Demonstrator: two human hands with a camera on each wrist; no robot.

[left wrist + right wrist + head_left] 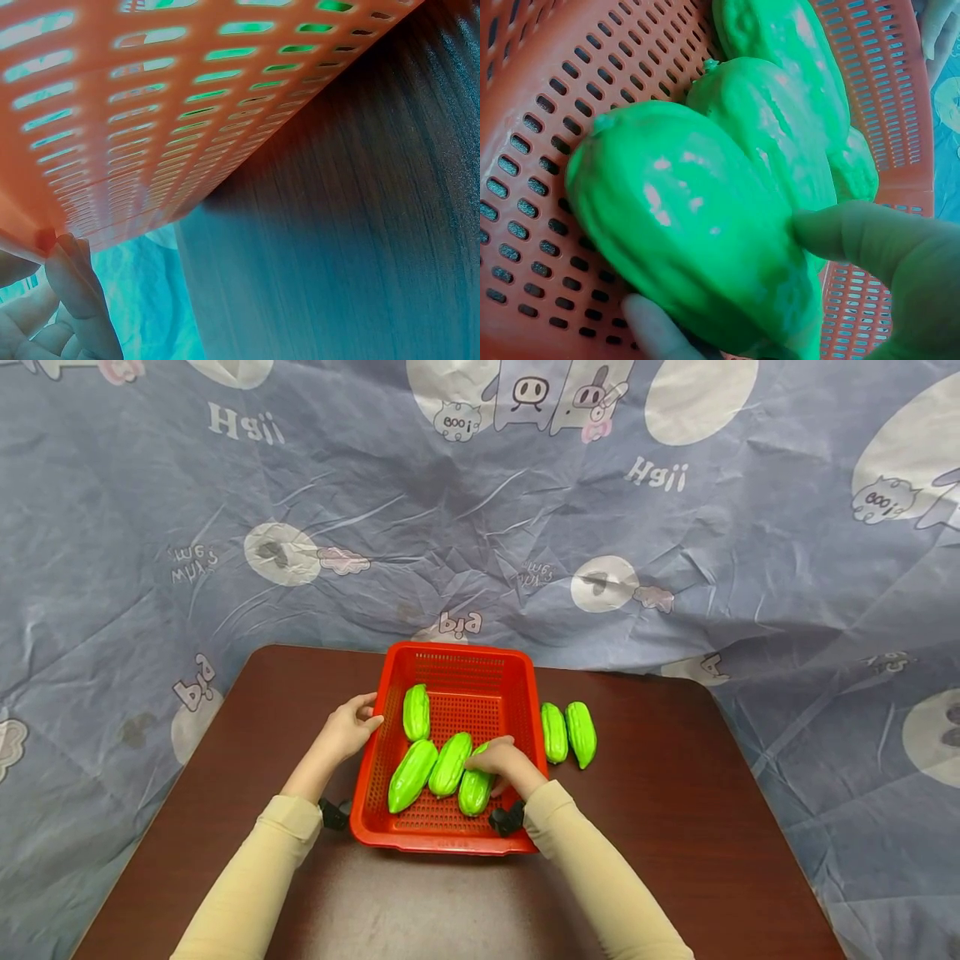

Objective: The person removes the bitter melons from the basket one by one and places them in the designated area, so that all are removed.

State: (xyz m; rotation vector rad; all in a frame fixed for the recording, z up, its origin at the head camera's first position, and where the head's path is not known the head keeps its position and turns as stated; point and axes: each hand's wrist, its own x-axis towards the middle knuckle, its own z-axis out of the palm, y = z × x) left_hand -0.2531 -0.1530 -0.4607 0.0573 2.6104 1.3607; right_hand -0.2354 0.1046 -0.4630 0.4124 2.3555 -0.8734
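Observation:
A red plastic basket [446,842] with slotted walls stands on the table. My left hand [351,727] pinches its left rim; in the left wrist view the thumb and fingers [75,285] meet at the rim beside the slotted wall [150,127]. Inside the basket lie several shiny, ridged green gourds. My right hand [506,762] reaches in and grips the rightmost gourd [475,793], thumb on one side and fingertip on the other, as the right wrist view shows of this gourd [682,217]. Close beside it lies another gourd [761,124], with more beyond.
Two more green gourds [555,732] lie side by side on the dark wooden table [660,827], just right of the basket. A blue-grey patterned cloth [450,527] hangs behind the table and down its sides. Small black wrist cameras [507,818] sit at both wrists.

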